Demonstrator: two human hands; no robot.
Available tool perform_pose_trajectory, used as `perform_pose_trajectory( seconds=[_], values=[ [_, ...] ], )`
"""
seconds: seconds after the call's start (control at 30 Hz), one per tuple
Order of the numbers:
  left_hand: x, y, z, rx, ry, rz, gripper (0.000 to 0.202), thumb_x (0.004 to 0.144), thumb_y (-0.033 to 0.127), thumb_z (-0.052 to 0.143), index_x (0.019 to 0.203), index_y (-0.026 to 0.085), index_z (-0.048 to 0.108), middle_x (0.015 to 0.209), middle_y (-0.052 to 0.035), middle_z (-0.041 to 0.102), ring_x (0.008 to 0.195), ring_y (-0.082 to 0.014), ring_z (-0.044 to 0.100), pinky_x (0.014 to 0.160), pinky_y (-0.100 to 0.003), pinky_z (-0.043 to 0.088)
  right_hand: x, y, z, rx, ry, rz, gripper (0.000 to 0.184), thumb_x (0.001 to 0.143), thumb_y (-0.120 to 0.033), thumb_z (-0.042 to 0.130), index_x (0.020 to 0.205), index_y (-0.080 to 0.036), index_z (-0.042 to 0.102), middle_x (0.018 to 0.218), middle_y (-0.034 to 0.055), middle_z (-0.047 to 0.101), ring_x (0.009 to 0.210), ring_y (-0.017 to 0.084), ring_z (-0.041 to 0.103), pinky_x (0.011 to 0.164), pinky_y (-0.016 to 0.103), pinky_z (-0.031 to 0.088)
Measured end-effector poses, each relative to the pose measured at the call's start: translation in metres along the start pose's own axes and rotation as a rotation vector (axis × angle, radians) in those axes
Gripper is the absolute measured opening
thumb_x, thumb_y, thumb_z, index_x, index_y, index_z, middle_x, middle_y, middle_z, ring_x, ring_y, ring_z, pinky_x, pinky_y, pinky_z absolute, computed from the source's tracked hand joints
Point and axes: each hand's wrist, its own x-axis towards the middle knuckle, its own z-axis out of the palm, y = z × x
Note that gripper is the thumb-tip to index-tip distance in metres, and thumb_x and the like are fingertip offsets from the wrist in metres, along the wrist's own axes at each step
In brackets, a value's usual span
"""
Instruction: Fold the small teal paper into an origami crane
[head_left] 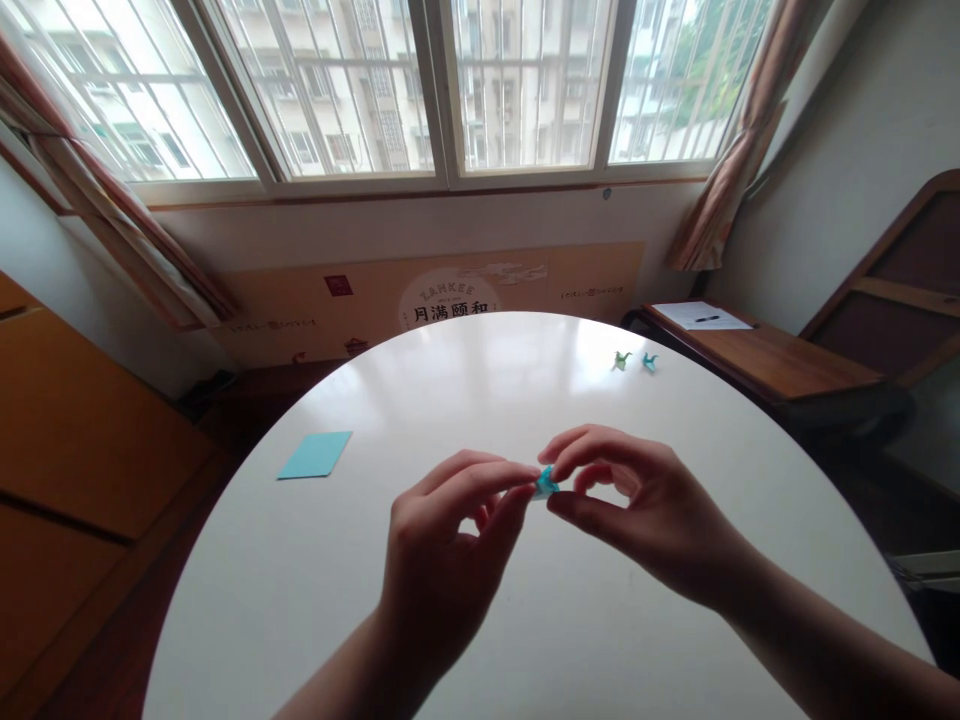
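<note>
A small folded piece of blue paper [547,484] is held above the middle of the table, between both hands. My left hand [457,530] pinches its left side with thumb and forefinger. On the other side, my right hand [637,500] has its thumb and fingertips closed around the paper's right edge. The fingers cover much of the paper, so its full shape is hidden. At the far right of the table stand a green paper crane [620,361] and a blue paper crane [650,362]. Square sheets of light blue paper [315,456] lie to the left.
The round white table [315,600] fills the foreground. Beyond its right edge, a wooden desk [795,350] carries a white sheet [701,316] with a pen [707,319]. A brown chair [915,260] stands at the right, a wooden cabinet [67,500] at the left. Barred windows form the back.
</note>
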Motion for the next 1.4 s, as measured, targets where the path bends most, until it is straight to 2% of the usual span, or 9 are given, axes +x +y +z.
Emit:
perform_pose_trajectory(
  seconds=[0.13, 0.27, 0.43, 0.57, 0.8, 0.93, 1.03, 1.27, 1.4],
  values=[
    [-0.001, 0.0, 0.0, 0.005, 0.0, -0.025, 0.017, 0.086, 0.004, 0.07, 0.092, 0.02, 0.073, 0.082, 0.0032, 0.073, 0.065, -0.0054, 0.063, 0.059, -0.012, 0.051, -0.002, -0.003, 0.001, -0.07, 0.018, -0.069, 0.008, 0.085, -0.02, 0.078, 0.091, -0.025, 0.075, 0.101, 0.0052, 0.071, 0.095, 0.02, 0.067, 0.072, 0.03, 0.055],
    [-0.002, -0.002, -0.001, 0.006, 0.003, -0.052, 0.017, 0.087, 0.005, 0.071, 0.093, 0.022, 0.072, 0.082, 0.0039, 0.073, 0.065, -0.0056, 0.063, 0.06, -0.013, 0.051, -0.002, -0.002, -0.001, 0.044, -0.018, 0.0, 0.004, 0.088, -0.024, 0.075, 0.091, -0.024, 0.077, 0.102, 0.0059, 0.071, 0.092, 0.019, 0.067, 0.067, 0.027, 0.054],
    [-0.001, -0.001, 0.0, -0.022, 0.001, -0.047, 0.016, 0.086, 0.006, 0.071, 0.091, 0.021, 0.072, 0.08, 0.0038, 0.072, 0.062, -0.006, 0.062, 0.058, -0.014, 0.051, 0.002, 0.001, -0.007, 0.143, -0.072, 0.095, 0.009, 0.093, -0.029, 0.071, 0.091, -0.025, 0.079, 0.098, 0.0056, 0.07, 0.079, 0.014, 0.063, 0.058, 0.022, 0.05],
    [-0.001, 0.0, 0.0, -0.042, -0.007, -0.034, 0.017, 0.086, 0.005, 0.072, 0.091, 0.021, 0.073, 0.079, 0.0035, 0.072, 0.061, -0.006, 0.062, 0.057, -0.015, 0.051, 0.002, -0.001, -0.008, 0.099, -0.068, 0.066, 0.007, 0.09, -0.027, 0.073, 0.093, -0.027, 0.08, 0.095, 0.0045, 0.07, 0.079, 0.014, 0.064, 0.058, 0.021, 0.049],
    [-0.002, -0.001, 0.001, -0.071, -0.032, -0.008, 0.017, 0.085, 0.005, 0.072, 0.092, 0.021, 0.074, 0.081, 0.0015, 0.073, 0.063, -0.0076, 0.064, 0.057, -0.016, 0.052, 0.002, -0.004, -0.01, 0.022, -0.031, 0.098, 0.008, 0.083, -0.028, 0.081, 0.085, -0.021, 0.079, 0.085, 0.0055, 0.072, 0.073, 0.016, 0.064, 0.053, 0.023, 0.045],
    [-0.002, -0.001, 0.002, -0.066, -0.041, -0.033, 0.018, 0.085, 0.005, 0.072, 0.092, 0.021, 0.074, 0.081, 0.0013, 0.073, 0.062, -0.0081, 0.064, 0.056, -0.017, 0.053, 0.002, -0.005, -0.011, -0.027, -0.038, 0.118, 0.011, 0.078, -0.028, 0.085, 0.084, -0.021, 0.079, 0.084, 0.0051, 0.072, 0.073, 0.016, 0.063, 0.053, 0.023, 0.047],
    [-0.003, -0.001, 0.001, -0.049, -0.035, -0.055, 0.018, 0.084, 0.006, 0.073, 0.092, 0.022, 0.074, 0.081, 0.0018, 0.073, 0.061, -0.0079, 0.063, 0.056, -0.017, 0.053, 0.001, -0.008, -0.01, -0.102, -0.02, 0.094, 0.011, 0.081, -0.03, 0.082, 0.083, -0.021, 0.078, 0.085, 0.0056, 0.073, 0.074, 0.017, 0.064, 0.055, 0.024, 0.05],
    [-0.004, -0.002, 0.004, -0.188, 0.002, -0.275, 0.017, 0.082, 0.009, 0.073, 0.09, 0.023, 0.076, 0.072, 0.0027, 0.072, 0.058, -0.0102, 0.064, 0.049, -0.016, 0.053, -0.001, -0.009, -0.007, -0.091, -0.015, 0.18, 0.016, 0.082, -0.032, 0.08, 0.084, -0.018, 0.074, 0.068, 0.0027, 0.069, 0.06, 0.016, 0.063, 0.047, 0.023, 0.049],
    [-0.003, -0.003, 0.006, -0.344, -0.008, -0.439, 0.017, 0.081, 0.01, 0.073, 0.091, 0.023, 0.077, 0.068, 0.0021, 0.072, 0.055, -0.0108, 0.064, 0.045, -0.015, 0.053, -0.001, -0.008, -0.006, -0.054, 0.011, 0.176, 0.015, 0.08, -0.029, 0.082, 0.083, -0.017, 0.074, 0.07, 0.0031, 0.07, 0.061, 0.016, 0.065, 0.048, 0.023, 0.052]
  ],
)
